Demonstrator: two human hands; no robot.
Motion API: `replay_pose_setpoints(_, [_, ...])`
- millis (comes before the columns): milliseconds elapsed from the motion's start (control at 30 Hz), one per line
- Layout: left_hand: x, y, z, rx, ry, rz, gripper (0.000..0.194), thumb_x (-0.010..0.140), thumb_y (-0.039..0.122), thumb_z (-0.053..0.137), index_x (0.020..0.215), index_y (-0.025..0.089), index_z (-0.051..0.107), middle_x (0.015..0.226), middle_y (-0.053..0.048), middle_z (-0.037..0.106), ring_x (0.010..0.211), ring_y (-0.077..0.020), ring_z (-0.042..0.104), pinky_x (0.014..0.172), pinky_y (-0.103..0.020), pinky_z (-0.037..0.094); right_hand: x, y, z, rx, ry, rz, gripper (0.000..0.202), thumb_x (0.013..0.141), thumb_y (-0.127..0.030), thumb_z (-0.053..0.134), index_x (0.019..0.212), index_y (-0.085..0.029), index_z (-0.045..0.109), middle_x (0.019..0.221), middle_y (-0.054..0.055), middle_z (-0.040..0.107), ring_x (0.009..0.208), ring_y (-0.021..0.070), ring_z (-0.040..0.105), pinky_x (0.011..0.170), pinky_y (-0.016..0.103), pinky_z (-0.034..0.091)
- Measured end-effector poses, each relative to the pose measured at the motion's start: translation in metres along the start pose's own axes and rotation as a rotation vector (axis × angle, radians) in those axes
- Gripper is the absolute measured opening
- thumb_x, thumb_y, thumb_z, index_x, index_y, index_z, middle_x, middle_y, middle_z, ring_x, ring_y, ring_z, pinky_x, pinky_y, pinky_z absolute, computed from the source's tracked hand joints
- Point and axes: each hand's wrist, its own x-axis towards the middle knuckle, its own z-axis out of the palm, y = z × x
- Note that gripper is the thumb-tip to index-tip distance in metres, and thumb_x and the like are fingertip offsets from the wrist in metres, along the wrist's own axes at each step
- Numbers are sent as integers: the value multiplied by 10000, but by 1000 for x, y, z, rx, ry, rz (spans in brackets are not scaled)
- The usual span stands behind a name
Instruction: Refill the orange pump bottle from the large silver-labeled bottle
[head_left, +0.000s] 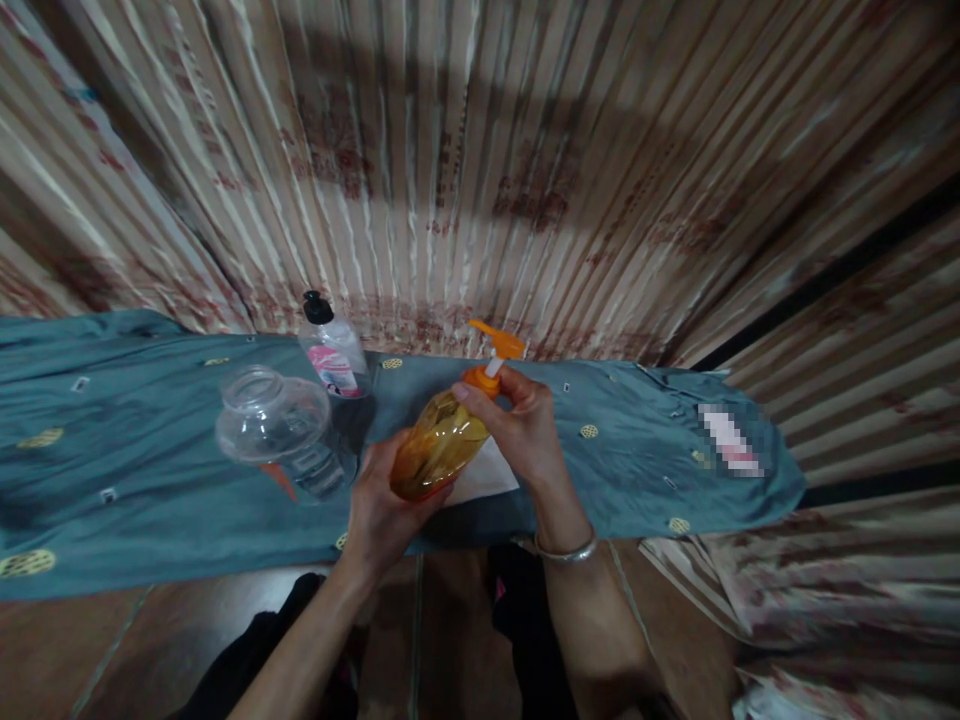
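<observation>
A yellow-orange bottle with an orange pump top is tilted, its top toward the upper right. My left hand is wrapped round its lower end. At the orange collar, my right hand pinches with thumb and fingers; a white stem shows above the collar. Under the bottle, a white sheet lies on the cloth. A clear bottle with a black pump and pink label stands upright to the left, near a clear round container.
A green patterned cloth covers the narrow table. Behind it hangs a pleated curtain. A blurred-out white and pink item lies at the right end. An orange piece shows below the round container.
</observation>
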Motion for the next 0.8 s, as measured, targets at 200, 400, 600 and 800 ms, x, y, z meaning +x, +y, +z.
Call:
replay_pose_setpoints(200, [-5,6,0,-266,-237,-194,711,550,395,949,1195,228,700,1143,-103,833,1074,-369,811,1022,-604,635,0,-15,-14,214,-219,57,375,806,-610,871,954,-273,805,938,7,800,888,218,733,856,365,612])
replay_pose_setpoints(400, [-4,0,0,-174,-112,-68,731,584,509,938,1221,235,706,1172,-100,817,1077,-364,804,994,-595,651,-1,-12,-23,205,-107,-3,420,693,-519,991,975,-309,762,1052,16,783,1037,247,731,1056,448,582])
replay_pose_setpoints(600, [0,-2,-7,-19,-111,7,682,649,521,917,1234,245,700,1151,-98,778,1066,-350,786,976,-555,658,0,-7,-23,206,-100,-14,428,701,-575,971,873,-286,708,982,-4,777,986,226,733,1047,449,585])
replay_pose_setpoints(800, [-4,-5,2,-27,-10,35,623,629,498,908,1179,287,706,1100,-92,765,990,-383,780,905,-598,667,-2,-16,-21,233,-159,29,486,694,-678,933,912,-305,710,1005,-16,798,1015,225,751,1065,425,595])
